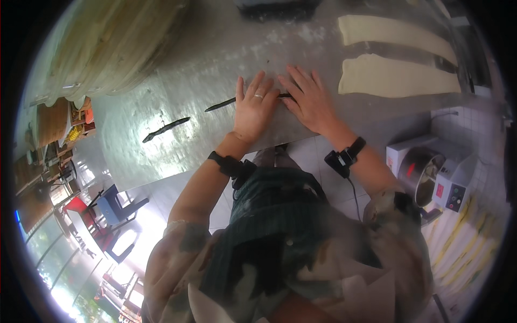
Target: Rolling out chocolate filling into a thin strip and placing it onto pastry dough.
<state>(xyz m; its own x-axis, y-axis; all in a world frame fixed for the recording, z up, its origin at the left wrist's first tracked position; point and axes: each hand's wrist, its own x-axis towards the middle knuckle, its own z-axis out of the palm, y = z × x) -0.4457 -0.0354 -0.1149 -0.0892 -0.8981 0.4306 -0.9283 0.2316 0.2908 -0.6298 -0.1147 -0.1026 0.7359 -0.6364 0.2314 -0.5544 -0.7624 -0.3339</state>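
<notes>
Both of my hands lie palm down over one thin black rope of dough or filling (220, 105) on the metal worktable (226, 60). My left hand (255, 107), with a ring on one finger, covers its middle part. Beside it, my right hand (309, 99) rests over the right end, fingers spread. A short piece of the rope shows between the two hands; the part beneath the palms is hidden. To the left, a second, lumpier black strip (166, 129) lies alone. Two long, flat sheets of pale dough, a nearer one (398, 76) and a farther one (396, 32), lie at the right.
A dark container (278, 8) stands at the table's far edge. Pale, streaked sheeting (109, 44) hangs or leans at the upper left. Below the table at right sits a machine with a steel bowl (428, 173), near stacked sacks (460, 242). A blue chair (115, 206) stands lower left.
</notes>
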